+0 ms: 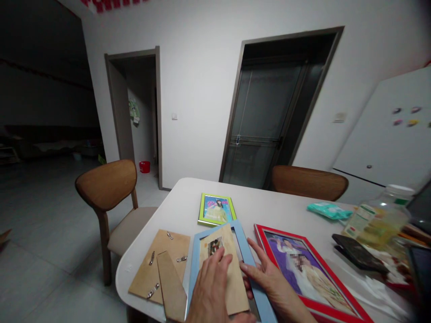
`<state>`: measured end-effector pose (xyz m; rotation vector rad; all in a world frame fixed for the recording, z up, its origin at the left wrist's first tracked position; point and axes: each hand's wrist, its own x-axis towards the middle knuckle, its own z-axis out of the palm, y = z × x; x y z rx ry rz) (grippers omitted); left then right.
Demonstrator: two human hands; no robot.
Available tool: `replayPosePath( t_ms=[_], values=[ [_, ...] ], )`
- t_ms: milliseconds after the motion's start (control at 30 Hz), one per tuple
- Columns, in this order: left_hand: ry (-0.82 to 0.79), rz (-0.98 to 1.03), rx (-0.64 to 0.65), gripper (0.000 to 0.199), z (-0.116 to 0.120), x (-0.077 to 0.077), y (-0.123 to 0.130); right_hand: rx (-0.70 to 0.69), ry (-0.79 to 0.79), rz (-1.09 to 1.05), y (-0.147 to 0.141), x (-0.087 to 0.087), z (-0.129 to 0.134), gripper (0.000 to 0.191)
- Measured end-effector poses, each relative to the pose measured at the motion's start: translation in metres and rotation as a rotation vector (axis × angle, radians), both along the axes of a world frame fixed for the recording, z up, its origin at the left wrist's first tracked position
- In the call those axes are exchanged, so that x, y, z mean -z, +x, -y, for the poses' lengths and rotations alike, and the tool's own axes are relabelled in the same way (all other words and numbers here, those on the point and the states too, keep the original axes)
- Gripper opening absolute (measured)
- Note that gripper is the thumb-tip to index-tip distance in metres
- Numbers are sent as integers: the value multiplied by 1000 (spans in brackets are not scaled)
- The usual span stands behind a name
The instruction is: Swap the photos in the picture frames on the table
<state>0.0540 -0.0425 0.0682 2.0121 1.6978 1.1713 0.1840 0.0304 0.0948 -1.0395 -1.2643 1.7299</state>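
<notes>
A light blue picture frame (249,260) is at the table's near edge, its right side gripped between the thumb and fingers of my right hand (269,278). Over its opening a thin tan board (235,287) lies slightly askew, with a small dark picture (215,245) near its top. My left hand (213,280) holds this board, fingers across its face and thumb by the lower edge. Left of the frame is a wooden backing board (177,246) with metal clips. A narrow wooden stand piece (170,282) rests on that backing.
A green framed picture (217,210) lies beyond the blue frame, a larger red framed picture (306,269) to the right. Further right are a teal packet (328,211), a black wallet-like item (358,253) and a clear plastic jar (387,220). Wooden chairs (109,184) stand around the table (188,188).
</notes>
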Motion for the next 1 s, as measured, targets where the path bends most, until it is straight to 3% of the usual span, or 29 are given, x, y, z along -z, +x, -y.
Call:
replayPosePath(
  t_ms=[100, 200, 300, 400, 533, 667, 733, 867, 1000],
  values=[
    [125, -61, -19, 60, 0, -10, 3, -10, 78, 114, 6, 7, -9, 87],
    [158, 8, -270, 48, 9, -13, -28, 4, 262, 405, 17, 23, -23, 76],
    [65, 142, -542, 41, 23, -5, -67, 8, 524, 762, 27, 45, -35, 65],
    [-71, 250, -599, 42, 39, 14, -93, -64, 664, 1010, 28, 60, -39, 58],
    [-154, 188, -585, 41, 59, 40, -102, -165, 743, 1169, 24, 65, -35, 53],
    [-91, -129, -584, 33, 71, 51, -104, -192, 789, 1200, 25, 64, -33, 48],
    [-27, -285, -500, 37, 72, 54, -103, -165, 807, 1173, 26, 62, -32, 46],
    [-4, -472, -196, 70, 63, 65, -95, -104, 841, 925, 13, 60, -24, 42],
    [59, -556, -135, 73, 47, 83, -84, -241, 542, 539, -26, 67, -11, 43]
  ],
)
